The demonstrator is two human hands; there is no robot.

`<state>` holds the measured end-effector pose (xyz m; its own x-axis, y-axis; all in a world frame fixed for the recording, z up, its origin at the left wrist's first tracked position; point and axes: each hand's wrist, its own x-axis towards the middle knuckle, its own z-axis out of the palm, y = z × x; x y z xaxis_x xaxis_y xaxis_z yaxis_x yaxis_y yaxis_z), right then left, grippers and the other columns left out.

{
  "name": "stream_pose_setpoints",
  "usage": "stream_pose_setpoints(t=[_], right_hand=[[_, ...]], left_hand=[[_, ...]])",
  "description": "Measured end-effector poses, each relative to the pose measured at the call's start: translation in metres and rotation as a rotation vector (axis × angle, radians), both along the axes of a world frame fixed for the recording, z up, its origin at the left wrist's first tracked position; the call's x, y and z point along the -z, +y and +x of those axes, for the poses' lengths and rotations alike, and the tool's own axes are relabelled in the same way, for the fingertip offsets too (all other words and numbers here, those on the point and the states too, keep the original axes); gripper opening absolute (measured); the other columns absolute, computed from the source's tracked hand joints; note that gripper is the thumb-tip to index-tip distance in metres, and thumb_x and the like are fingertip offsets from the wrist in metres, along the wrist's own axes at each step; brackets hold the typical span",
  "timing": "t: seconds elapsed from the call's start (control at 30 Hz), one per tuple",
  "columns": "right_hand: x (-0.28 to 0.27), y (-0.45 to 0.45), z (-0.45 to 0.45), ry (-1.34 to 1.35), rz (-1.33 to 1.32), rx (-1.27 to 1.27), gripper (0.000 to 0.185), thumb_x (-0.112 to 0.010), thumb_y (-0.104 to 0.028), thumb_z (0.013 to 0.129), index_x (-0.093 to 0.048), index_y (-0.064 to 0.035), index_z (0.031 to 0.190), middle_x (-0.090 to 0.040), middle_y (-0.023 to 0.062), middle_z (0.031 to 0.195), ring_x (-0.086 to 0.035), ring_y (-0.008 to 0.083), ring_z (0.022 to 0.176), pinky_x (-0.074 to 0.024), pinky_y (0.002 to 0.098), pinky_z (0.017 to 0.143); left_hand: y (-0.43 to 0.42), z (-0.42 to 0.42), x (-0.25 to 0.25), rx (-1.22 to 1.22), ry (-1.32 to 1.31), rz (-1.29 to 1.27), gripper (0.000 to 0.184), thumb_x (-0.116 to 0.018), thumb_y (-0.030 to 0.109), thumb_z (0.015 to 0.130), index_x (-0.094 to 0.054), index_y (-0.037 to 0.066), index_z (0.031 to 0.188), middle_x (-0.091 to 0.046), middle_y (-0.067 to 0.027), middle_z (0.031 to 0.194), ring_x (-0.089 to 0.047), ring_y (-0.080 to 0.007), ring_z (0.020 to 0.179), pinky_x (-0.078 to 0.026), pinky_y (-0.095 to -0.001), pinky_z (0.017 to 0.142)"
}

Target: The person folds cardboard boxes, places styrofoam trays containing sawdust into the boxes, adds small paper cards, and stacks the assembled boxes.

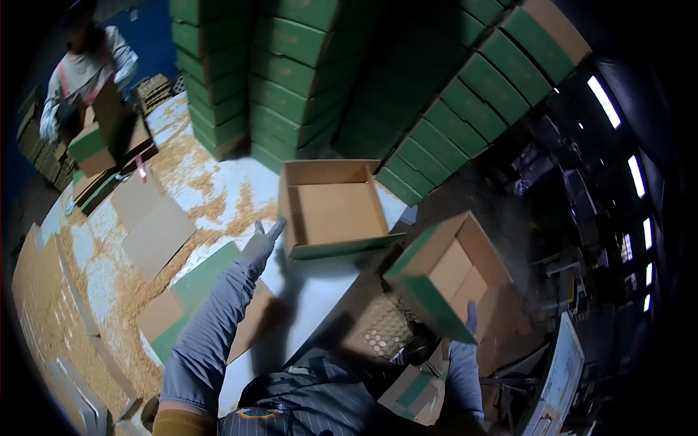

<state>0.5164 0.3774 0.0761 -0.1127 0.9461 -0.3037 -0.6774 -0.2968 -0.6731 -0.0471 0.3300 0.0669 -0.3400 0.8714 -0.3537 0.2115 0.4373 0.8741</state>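
An open cardboard box (pixel 338 211), green outside and brown inside, sits on the white table with its inside facing up. My left hand (pixel 260 245), in a grey glove and sleeve, is just left of this box with its fingers stretched out; whether the fingertips touch the box's side I cannot tell. Off the table's right edge, my right hand (pixel 471 323) grips the near wall of a second cardboard box (pixel 465 272), which is tilted. One finger shows inside that wall, and the rest of the hand is hidden behind it. A flat green-and-brown cardboard piece (pixel 207 280) lies under my left forearm.
Tall stacks of green boxes (pixel 294 73) rise behind the table, with another stack (pixel 465 109) at the right. Sawdust-like crumbs cover the table's left part (pixel 98 291). A co-worker (pixel 87 73) handles a box at the far left. An egg-filled tray (pixel 378 334) lies below, near my body.
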Motion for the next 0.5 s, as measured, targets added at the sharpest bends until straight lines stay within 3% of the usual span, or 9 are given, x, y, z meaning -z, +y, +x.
stream_pose_setpoints(t=[0.07, 0.1, 0.13, 0.23, 0.27, 0.33, 0.37, 0.47, 0.5], right_hand=[[-0.014, 0.063, -0.016, -0.068, 0.031, 0.084, 0.065, -0.051, -0.048, 0.093, -0.041, -0.0048, 0.140, -0.051, 0.0154, 0.136, -0.051, 0.0334, 0.122, -0.0416, 0.0478, 0.104], [-0.054, 0.072, -0.054, 0.184, -0.081, -0.060, 0.061, -0.050, -0.047, 0.094, -0.045, -0.0048, 0.137, -0.051, 0.0157, 0.135, -0.052, 0.0320, 0.119, -0.0435, 0.0455, 0.101], [-0.071, 0.093, -0.072, 0.177, -0.030, -0.167, 0.063, -0.052, -0.048, 0.092, -0.045, -0.0044, 0.137, -0.051, 0.0159, 0.135, -0.052, 0.0314, 0.119, -0.0434, 0.0444, 0.101], [-0.116, 0.141, -0.137, -0.078, 0.184, -0.483, 0.069, -0.059, -0.050, 0.087, -0.045, -0.0032, 0.137, -0.052, 0.0166, 0.134, -0.052, 0.0296, 0.119, -0.0428, 0.0409, 0.100], [-0.123, 0.151, -0.159, -0.190, 0.238, -0.589, 0.072, -0.062, -0.050, 0.085, -0.045, -0.0028, 0.136, -0.052, 0.0168, 0.133, -0.052, 0.0290, 0.119, -0.0427, 0.0398, 0.100], [-0.101, 0.174, -0.208, -0.446, 0.323, -0.745, 0.076, -0.067, -0.051, 0.082, -0.045, -0.0020, 0.136, -0.053, 0.0173, 0.132, -0.051, 0.0278, 0.119, -0.0423, 0.0375, 0.100], [-0.036, 0.204, -0.256, -0.725, 0.440, -0.734, 0.086, -0.074, -0.052, 0.075, -0.043, -0.0020, 0.138, -0.053, 0.0157, 0.132, -0.049, 0.0266, 0.123, -0.0383, 0.0379, 0.103], [0.073, 0.237, -0.332, -0.833, 0.493, -0.432, 0.076, -0.067, -0.054, 0.081, -0.046, -0.0063, 0.136, -0.053, 0.0173, 0.130, -0.046, 0.0248, 0.125, -0.0364, 0.0368, 0.104], [0.043, 0.225, -0.318, -0.646, 0.376, -0.499, 0.066, -0.062, -0.052, 0.085, -0.050, -0.0079, 0.132, -0.057, 0.0172, 0.123, -0.051, 0.0249, 0.116, -0.0405, 0.0360, 0.098]], left_hand=[[0.028, 0.030, -0.019, -0.177, -0.360, -0.127, 0.121, -0.065, 0.067, 0.076, 0.006, 0.002, 0.150, -0.040, -0.0287, 0.139, -0.049, -0.0355, 0.120, -0.044, -0.0402, 0.093], [0.037, 0.030, 0.004, -0.201, -0.386, -0.082, 0.103, -0.062, 0.060, 0.080, -0.006, 0.004, 0.147, -0.045, -0.0257, 0.134, -0.052, -0.0329, 0.116, -0.045, -0.0388, 0.092], [0.038, 0.020, 0.043, -0.245, -0.378, 0.015, 0.086, -0.059, 0.053, 0.084, -0.018, 0.005, 0.144, -0.050, -0.0228, 0.129, -0.055, -0.0304, 0.113, -0.046, -0.0374, 0.090], [0.063, -0.005, 0.136, -0.315, -0.445, 0.265, 0.042, -0.050, 0.031, 0.097, -0.053, 0.010, 0.133, -0.065, -0.0139, 0.115, -0.063, -0.0227, 0.102, -0.049, -0.0333, 0.086], [0.065, -0.009, 0.137, -0.328, -0.429, 0.259, 0.042, -0.050, 0.031, 0.097, -0.053, 0.010, 0.133, -0.065, -0.0141, 0.116, -0.063, -0.0230, 0.103, -0.049, -0.0335, 0.087], [0.059, 0.001, 0.105, -0.321, -0.354, 0.198, 0.042, -0.050, 0.029, 0.096, -0.053, 0.010, 0.134, -0.063, -0.0146, 0.117, -0.062, -0.0236, 0.104, -0.048, -0.0339, 0.088], [0.049, 0.003, 0.094, -0.305, -0.306, 0.177, 0.043, -0.050, 0.028, 0.095, -0.052, 0.010, 0.134, -0.063, -0.0148, 0.118, -0.061, -0.0238, 0.105, -0.048, -0.0342, 0.088], [0.011, 0.018, 0.053, -0.233, -0.138, 0.118, 0.043, -0.050, 0.026, 0.094, -0.052, 0.011, 0.134, -0.061, -0.0154, 0.120, -0.060, -0.0247, 0.107, -0.047, -0.0348, 0.090], [-0.003, 0.023, 0.043, -0.203, -0.085, 0.100, 0.043, -0.050, 0.026, 0.094, -0.052, 0.011, 0.134, -0.061, -0.0157, 0.121, -0.060, -0.0250, 0.107, -0.047, -0.0350, 0.090]])
